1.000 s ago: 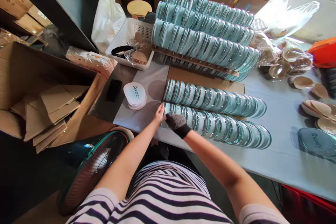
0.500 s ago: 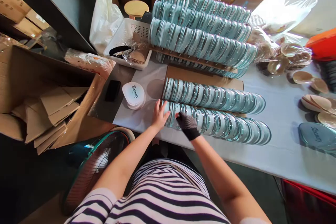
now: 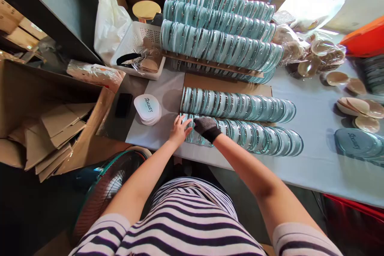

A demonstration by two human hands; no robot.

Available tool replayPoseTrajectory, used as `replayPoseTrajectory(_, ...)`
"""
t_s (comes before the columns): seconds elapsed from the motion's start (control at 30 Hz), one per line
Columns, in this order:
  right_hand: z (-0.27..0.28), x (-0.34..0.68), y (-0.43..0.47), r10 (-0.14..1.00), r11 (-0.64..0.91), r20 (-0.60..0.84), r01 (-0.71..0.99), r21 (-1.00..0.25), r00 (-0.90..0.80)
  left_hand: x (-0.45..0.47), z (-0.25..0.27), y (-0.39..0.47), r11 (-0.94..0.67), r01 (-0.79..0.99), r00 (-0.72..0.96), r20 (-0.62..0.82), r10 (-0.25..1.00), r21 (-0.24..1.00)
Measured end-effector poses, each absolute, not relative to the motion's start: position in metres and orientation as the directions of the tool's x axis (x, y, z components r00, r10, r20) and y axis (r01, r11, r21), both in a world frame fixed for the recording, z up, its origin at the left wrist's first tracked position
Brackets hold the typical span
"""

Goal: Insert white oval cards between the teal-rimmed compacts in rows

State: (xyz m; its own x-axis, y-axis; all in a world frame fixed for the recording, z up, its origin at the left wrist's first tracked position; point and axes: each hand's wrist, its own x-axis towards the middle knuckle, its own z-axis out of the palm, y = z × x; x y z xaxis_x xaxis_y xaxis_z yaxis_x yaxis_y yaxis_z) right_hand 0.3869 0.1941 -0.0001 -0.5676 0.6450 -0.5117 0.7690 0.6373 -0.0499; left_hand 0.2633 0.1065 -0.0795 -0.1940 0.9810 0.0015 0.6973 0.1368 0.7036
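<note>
A front row of shiny teal, clear-edged discs (image 3: 261, 140), packed on edge, lies along the near side of the table. My bare left hand (image 3: 179, 130) rests at this row's left end, its fingers apart and touching the first discs. Just right of it, my right hand (image 3: 207, 127) in a dark glove bends over the same row with its fingers closed together. Whatever lies between those fingertips is hidden. Behind runs a second row of like discs (image 3: 237, 104) on a cardboard sheet (image 3: 192, 81). Left of my hands sits a stack of white rounded pads (image 3: 147, 109) with printed lettering.
Stacked disc rows (image 3: 222, 44) stand at the back. A white basket (image 3: 136, 38) holds wrapped pieces. Beige oval pieces (image 3: 337, 79) and a lettered teal item (image 3: 354, 142) lie at right. A fan (image 3: 111, 192) and a carton of cardboard (image 3: 96, 124) stand at left.
My gloved right hand has shifted slightly left and up along the front row, closer to my left hand. The whole view has moved a little; the rows appear unchanged.
</note>
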Motion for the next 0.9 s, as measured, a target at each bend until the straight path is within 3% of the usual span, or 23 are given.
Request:
replayPoseTrajectory(0.1,-0.028,0.42,0.143,0.726,0.529,-0.456,0.842,-0.106,-0.514,0.264,-0.081,0.108,0.128,0.697,-0.193,0.012,0.981,0.706)
replayPoseTrajectory(0.37,-0.095,0.437,0.09,0.688,0.411,-0.58,0.893,-0.182,-0.435,0.267,-0.084,0.107,0.14,0.695,-0.215,0.017,0.977,0.706)
replayPoseTrajectory(0.5,-0.07,0.45,0.109,0.636,0.418,-0.62,0.881,-0.222,-0.458,0.268,-0.076,0.106,0.147,0.751,-0.216,0.03,0.976,0.644)
replayPoseTrajectory(0.67,-0.013,0.462,0.193,0.84,0.362,-0.393,0.926,-0.106,-0.374,0.29,-0.061,0.108,-0.035,0.838,-0.028,0.106,0.994,0.544)
replayPoseTrajectory(0.77,-0.001,0.445,0.249,0.733,0.469,-0.554,0.883,-0.007,-0.394,0.305,-0.059,0.112,-0.109,0.83,0.082,0.074,0.994,0.546)
replayPoseTrajectory(0.9,-0.004,0.411,0.285,0.586,0.575,-0.674,0.817,-0.044,-0.449,0.308,-0.061,0.115,-0.108,0.843,0.105,0.036,0.994,0.528)
